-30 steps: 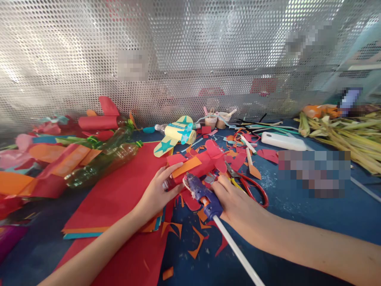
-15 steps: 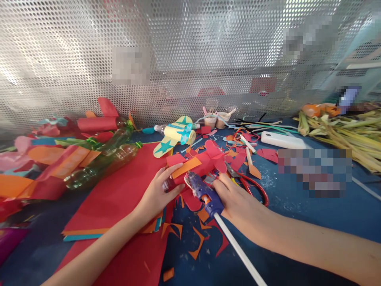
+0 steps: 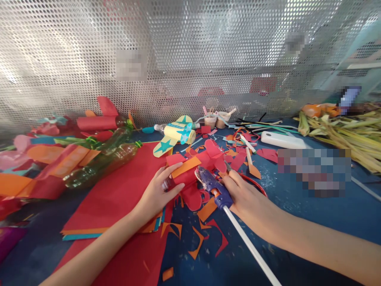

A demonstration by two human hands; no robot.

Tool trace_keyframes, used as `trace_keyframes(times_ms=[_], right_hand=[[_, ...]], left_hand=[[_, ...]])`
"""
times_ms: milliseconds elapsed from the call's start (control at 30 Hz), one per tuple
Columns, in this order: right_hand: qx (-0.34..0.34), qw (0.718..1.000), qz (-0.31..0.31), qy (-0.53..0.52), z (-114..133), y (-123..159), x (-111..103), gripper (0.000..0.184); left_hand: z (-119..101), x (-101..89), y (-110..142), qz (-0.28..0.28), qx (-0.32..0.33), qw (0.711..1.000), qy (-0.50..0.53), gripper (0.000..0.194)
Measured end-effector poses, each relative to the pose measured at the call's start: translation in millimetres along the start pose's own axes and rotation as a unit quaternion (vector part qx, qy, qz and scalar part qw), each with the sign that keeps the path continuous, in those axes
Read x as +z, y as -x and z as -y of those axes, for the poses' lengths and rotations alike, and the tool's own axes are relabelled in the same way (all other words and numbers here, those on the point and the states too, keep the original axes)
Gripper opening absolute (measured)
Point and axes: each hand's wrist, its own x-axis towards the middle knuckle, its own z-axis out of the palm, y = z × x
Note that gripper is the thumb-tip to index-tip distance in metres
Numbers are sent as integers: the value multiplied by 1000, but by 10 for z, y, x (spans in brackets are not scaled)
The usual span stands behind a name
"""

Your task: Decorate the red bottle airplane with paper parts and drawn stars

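Observation:
My left hand (image 3: 156, 192) is closed round the near end of a red paper-wrapped bottle plane (image 3: 205, 162), which has red paper wings. An orange paper strip (image 3: 187, 166) lies along the plane's side, by my fingertips. My right hand (image 3: 247, 194) grips a blue glue gun (image 3: 214, 188). Its whitish, glue-crusted nozzle is just right of the plane's body and points toward it; whether it touches, I cannot tell. A long white glue stick (image 3: 251, 248) runs out of the gun's back. Behind my right hand, the red-handled scissors (image 3: 254, 182) are partly hidden.
Stacked red paper (image 3: 119, 202) lies at left, beside green plastic bottles (image 3: 101, 169). A yellow bottle plane (image 3: 175, 133) with blue stars stands further back. Paper scraps (image 3: 196, 242) litter the blue table. Small cups (image 3: 222, 119), a white device (image 3: 282, 140) and dried stalks (image 3: 342, 139) are beyond.
My right hand has drawn the glue gun a little to the right, away from the orange strip. My left hand and the red plane have stayed nearly still.

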Motion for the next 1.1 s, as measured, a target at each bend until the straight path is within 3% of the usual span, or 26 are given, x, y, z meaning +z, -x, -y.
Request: trace_keyframes(times_ms=[167,333,500,667,967,1100], right_hand=[[-29,999,20,31,-11,-14,-84,24],[-21,999,8,24,-3,-5,-39,23],[-31,998,64,0,44,-59,-80,21],[-55,996,70,-20,139,-148,-111,23],[66,973,137,-171,291,-329,-152,10],[53,976,131,-163,330,-358,-134,10]], left_hand=[[-1,-4,1,0,-1,1000,1,46],[4,0,0,-3,0,1000,5,46],[22,11,-1,-7,-1,1000,4,47],[10,7,-5,-5,-2,1000,10,49],[-4,-18,10,16,6,999,34,50],[6,-23,13,20,11,999,33,53]])
